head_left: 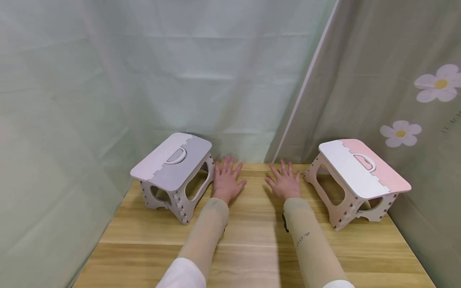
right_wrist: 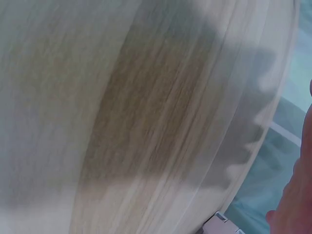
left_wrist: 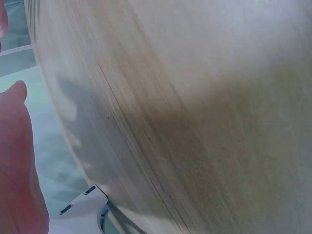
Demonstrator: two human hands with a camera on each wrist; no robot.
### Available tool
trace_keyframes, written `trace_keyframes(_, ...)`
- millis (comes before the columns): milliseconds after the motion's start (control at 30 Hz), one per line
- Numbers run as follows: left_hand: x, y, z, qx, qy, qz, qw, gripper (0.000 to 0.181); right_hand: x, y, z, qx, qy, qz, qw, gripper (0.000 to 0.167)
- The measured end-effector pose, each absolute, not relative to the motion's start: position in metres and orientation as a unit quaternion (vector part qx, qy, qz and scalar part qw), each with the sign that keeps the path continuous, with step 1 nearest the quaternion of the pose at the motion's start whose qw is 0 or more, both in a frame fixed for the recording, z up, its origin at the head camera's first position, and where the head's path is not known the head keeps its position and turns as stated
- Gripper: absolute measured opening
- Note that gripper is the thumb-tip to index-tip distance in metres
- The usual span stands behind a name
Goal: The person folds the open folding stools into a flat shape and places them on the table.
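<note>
Both hands reach out palm down over the far part of the wooden table [head_left: 252, 240], fingers spread and holding nothing. The left hand [head_left: 227, 183] is just right of a grey and white folding stool [head_left: 180, 160]. The right hand [head_left: 285, 182] is left of a pink and white folding stool [head_left: 363, 168], with a gap between. In the left wrist view part of the left hand [left_wrist: 17, 161] shows at the left edge, above the table's surface. The right wrist view has part of the right hand [right_wrist: 295, 190] at its right edge, with finger shadows on the wood.
Pale green curtains [head_left: 216, 80] hang behind the table and down its left side. A grey-brown curtain [head_left: 353, 88] with white flowers hangs at the right. Both stools stand upright near the table's side edges, handles on top.
</note>
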State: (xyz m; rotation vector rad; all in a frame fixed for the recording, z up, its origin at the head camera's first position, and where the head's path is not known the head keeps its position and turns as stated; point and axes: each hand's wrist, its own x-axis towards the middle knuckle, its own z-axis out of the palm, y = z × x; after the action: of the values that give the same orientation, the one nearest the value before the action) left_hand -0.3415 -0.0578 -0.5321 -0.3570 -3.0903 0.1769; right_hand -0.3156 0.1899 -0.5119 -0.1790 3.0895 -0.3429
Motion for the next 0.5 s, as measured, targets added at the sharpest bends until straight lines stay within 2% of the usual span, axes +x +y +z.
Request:
trace_keyframes(200,-0.34,-0.058,-0.533,-0.121,-0.992,0.037,0.028,0.077,-0.319,0.194,-0.519,-0.061,0.991,-0.122,0.011,0.07)
trace_keyframes(500,-0.341,-0.051,-0.532,-0.14,-0.989,-0.002,0.047,0.073,-0.324,0.2,-0.522,-0.092,0.986,-0.132,-0.046,0.061)
